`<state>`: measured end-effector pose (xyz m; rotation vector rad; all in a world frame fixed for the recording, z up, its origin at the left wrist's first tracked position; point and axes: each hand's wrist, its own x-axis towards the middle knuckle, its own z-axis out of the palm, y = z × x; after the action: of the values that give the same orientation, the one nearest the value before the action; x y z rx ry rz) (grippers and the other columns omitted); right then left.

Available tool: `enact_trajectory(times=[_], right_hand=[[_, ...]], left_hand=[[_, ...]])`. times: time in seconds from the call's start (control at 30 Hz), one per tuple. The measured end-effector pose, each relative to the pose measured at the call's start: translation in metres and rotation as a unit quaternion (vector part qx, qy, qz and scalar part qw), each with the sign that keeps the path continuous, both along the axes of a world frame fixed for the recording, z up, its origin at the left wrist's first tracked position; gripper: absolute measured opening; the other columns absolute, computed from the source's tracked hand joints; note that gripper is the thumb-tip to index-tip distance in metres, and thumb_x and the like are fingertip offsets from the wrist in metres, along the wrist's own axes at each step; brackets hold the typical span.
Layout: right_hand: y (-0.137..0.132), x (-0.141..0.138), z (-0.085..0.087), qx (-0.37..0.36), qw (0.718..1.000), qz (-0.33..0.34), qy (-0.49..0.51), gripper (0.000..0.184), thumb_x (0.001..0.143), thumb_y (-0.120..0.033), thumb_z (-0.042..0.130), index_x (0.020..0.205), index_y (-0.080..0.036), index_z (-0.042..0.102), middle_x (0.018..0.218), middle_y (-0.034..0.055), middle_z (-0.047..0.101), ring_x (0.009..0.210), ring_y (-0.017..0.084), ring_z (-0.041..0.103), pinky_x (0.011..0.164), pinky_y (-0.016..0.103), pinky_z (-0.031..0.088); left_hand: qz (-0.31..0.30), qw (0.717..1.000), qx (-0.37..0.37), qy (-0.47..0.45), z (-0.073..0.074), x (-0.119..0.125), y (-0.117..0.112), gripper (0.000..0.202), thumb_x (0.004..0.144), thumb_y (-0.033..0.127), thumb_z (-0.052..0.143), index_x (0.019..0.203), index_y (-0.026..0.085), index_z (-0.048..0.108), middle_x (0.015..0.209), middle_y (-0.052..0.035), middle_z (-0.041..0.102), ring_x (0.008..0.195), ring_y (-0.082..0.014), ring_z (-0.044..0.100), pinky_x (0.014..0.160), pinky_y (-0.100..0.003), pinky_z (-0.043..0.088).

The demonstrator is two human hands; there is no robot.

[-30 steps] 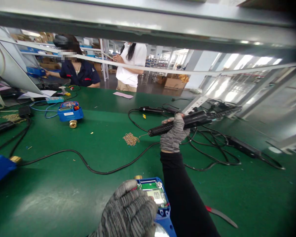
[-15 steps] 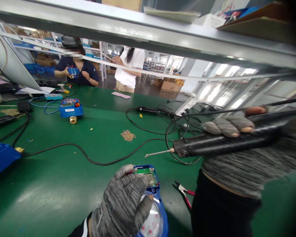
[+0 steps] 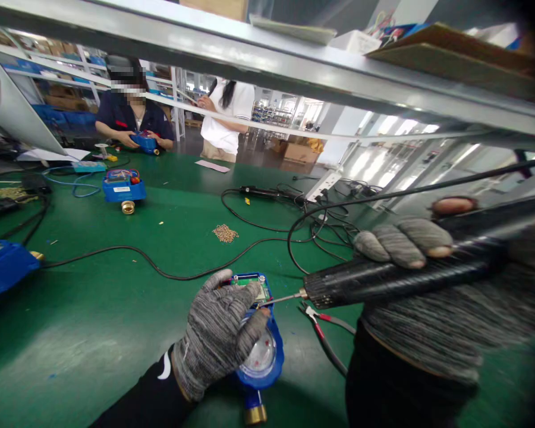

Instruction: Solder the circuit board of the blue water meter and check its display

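Observation:
A blue water meter (image 3: 273,356) with a clear round dial, an open circuit-board compartment and a brass end lies before me. Over its left side rests my left hand (image 3: 220,336), in a grey knit glove with bare fingertips, closed on the meter. Its thumb and forefinger come together near the compartment's lower edge; whether a screw is between them cannot be made out. My right hand (image 3: 403,241), gloved alike, wraps around a black electric screwdriver (image 3: 343,282). The driver's thin bit reaches left to the left fingertips, above the meter.
Small brass screws (image 3: 225,233) lie heaped beyond the meter. Cutting pliers (image 3: 314,318) rest to its right. Other blue meters (image 3: 123,189) stand at left. Black cables (image 3: 147,258) cross the green bench. A metal shelf (image 3: 267,62) spans overhead. Two people (image 3: 134,119) are across the bench.
The screwdriver has come down and left, its bit now at my left fingertips over the meter. The view has shifted, showing the meter's brass end. The seated person has lowered a blue meter.

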<state>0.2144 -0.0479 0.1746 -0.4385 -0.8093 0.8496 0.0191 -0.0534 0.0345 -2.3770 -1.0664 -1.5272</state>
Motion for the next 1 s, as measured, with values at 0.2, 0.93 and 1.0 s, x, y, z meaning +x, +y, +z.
enact_trajectory(times=[0.2, 0.93, 1.0], right_hand=[[0.003, -0.004, -0.001, 0.007, 1.0, 0.006, -0.008, 0.036, 0.066, -0.044, 0.078, 0.079, -0.014, 0.064, 0.048, -0.0069, 0.052, 0.043, 0.006, 0.04, 0.046, 0.021, 0.041], [0.002, -0.008, 0.002, 0.003, 0.999, 0.027, -0.027, 0.032, 0.071, -0.041, 0.076, 0.082, -0.013, 0.065, 0.052, -0.0048, 0.053, 0.046, 0.007, 0.042, 0.047, 0.024, 0.041], [0.002, -0.012, 0.002, 0.002, 1.0, 0.015, -0.017, 0.031, 0.07, -0.04, 0.076, 0.081, -0.013, 0.065, 0.054, -0.0057, 0.051, 0.047, 0.007, 0.041, 0.046, 0.023, 0.041]], left_hand=[[-0.035, 0.999, 0.017, 0.003, -0.007, -0.004, 0.003, 0.012, 0.091, 0.017, 0.059, 0.101, 0.02, 0.065, 0.09, 0.0031, 0.078, 0.079, -0.0137, 0.073, 0.107, -0.038, 0.046], [-0.042, 0.999, 0.016, 0.014, -0.007, -0.004, 0.002, 0.013, 0.091, 0.018, 0.059, 0.102, 0.019, 0.065, 0.091, 0.0012, 0.078, 0.082, -0.0136, 0.073, 0.109, -0.038, 0.043], [-0.042, 0.999, 0.013, 0.021, -0.008, -0.004, 0.002, 0.014, 0.091, 0.018, 0.059, 0.104, 0.019, 0.065, 0.092, 0.0013, 0.078, 0.082, -0.0139, 0.072, 0.109, -0.039, 0.043]])
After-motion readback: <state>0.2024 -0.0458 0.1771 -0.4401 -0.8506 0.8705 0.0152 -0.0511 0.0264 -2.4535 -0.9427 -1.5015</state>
